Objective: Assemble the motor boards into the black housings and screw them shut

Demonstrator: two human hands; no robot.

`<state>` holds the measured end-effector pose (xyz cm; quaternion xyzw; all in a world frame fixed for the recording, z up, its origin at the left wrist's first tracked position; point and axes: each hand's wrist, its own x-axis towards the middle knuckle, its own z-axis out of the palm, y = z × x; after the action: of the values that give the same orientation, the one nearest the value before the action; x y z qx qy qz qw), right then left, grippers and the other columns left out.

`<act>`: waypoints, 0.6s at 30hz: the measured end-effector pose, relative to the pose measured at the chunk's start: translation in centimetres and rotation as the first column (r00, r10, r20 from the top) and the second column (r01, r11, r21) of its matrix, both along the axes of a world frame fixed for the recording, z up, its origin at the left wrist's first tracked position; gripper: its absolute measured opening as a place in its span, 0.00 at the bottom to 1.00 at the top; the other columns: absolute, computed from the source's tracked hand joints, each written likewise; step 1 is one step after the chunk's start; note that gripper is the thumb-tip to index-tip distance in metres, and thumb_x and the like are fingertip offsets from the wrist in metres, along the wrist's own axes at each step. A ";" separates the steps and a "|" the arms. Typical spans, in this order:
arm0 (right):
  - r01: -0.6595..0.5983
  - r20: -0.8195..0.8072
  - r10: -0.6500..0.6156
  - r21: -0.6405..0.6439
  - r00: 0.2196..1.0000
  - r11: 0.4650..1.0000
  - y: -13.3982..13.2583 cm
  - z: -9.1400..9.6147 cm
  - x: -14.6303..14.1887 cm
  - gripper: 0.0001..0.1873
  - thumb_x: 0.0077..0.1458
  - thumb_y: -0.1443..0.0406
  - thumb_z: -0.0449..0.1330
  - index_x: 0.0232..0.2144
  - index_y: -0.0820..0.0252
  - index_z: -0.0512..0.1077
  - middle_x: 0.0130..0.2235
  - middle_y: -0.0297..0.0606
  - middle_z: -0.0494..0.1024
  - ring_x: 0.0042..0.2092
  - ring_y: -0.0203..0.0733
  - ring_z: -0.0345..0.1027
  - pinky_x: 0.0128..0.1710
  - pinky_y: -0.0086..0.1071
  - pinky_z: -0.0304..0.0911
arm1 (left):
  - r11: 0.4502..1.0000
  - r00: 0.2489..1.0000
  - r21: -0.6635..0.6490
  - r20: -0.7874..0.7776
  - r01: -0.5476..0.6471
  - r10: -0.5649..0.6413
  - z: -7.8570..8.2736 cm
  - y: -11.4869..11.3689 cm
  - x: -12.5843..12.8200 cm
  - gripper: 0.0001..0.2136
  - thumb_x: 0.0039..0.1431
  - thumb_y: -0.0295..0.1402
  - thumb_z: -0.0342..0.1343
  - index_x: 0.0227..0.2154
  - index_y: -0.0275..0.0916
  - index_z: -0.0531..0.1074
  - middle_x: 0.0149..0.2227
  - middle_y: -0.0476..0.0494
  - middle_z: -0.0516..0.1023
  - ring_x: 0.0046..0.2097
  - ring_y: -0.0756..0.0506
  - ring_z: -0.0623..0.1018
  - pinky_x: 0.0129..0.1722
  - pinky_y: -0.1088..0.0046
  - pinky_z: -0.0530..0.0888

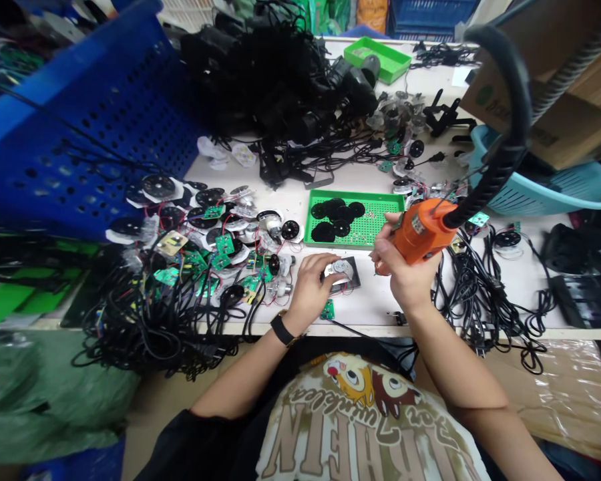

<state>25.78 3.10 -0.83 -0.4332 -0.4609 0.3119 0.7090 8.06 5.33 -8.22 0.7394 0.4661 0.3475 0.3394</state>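
Note:
My right hand [405, 274] is wrapped round an orange electric screwdriver [418, 230], its tip pointing left and down over the table. A thick black cable rises from the tool's back end. My left hand [313, 284] has its fingers closed on a small white round part [339, 268] with metal-looking spots. That part sits on a dark square block [351, 275] on the table, with thin red wires beside it. Just below lies a green circuit board [327, 308] with a black cable. The screwdriver tip is apart from the white part.
A green perforated tray [380, 220] behind my hands holds several black discs [338, 212] and small screws. Wired assemblies with circuit boards [224, 244] crowd the left, near a tall blue crate [105, 133]. Black cables [473, 287] and a light-blue basket [545, 194] stand right.

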 end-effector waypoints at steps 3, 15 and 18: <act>0.002 0.009 -0.002 0.003 1.000 1.000 0.1 -0.2 -0.1 0.19 0.56 0.58 0.73 0.48 0.54 0.75 0.35 0.31 0.75 0.29 0.35 0.70 0.28 0.30 0.69 | 1.000 1.000 0.020 -0.016 -0.018 0.018 -0.3 -0.2 0.2 0.12 0.63 0.26 0.64 0.49 0.37 0.78 0.50 0.40 0.82 0.54 0.39 0.78 0.57 0.59 0.74; -0.022 -0.008 0.022 0.018 1.000 1.000 0.2 0.2 -0.4 0.19 0.56 0.56 0.73 0.48 0.51 0.77 0.37 0.32 0.76 0.28 0.36 0.71 0.28 0.32 0.73 | 0.998 0.997 0.041 -0.060 0.049 -0.046 0.2 0.2 -0.1 0.13 0.64 0.27 0.64 0.50 0.38 0.78 0.51 0.39 0.82 0.54 0.37 0.79 0.57 0.55 0.75; -0.049 -0.030 0.050 0.034 0.998 0.998 0.1 0.5 -0.6 0.19 0.56 0.56 0.73 0.49 0.51 0.78 0.37 0.32 0.76 0.27 0.34 0.70 0.28 0.31 0.72 | 0.997 0.998 0.035 -0.020 0.063 -0.062 -0.2 0.6 -0.3 0.13 0.61 0.28 0.67 0.48 0.40 0.78 0.49 0.42 0.83 0.52 0.39 0.81 0.56 0.59 0.77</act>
<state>25.14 3.23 -0.34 -0.4049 -0.4657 0.3283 0.7152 7.78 5.94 -8.39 0.7628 0.4397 0.3383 0.3323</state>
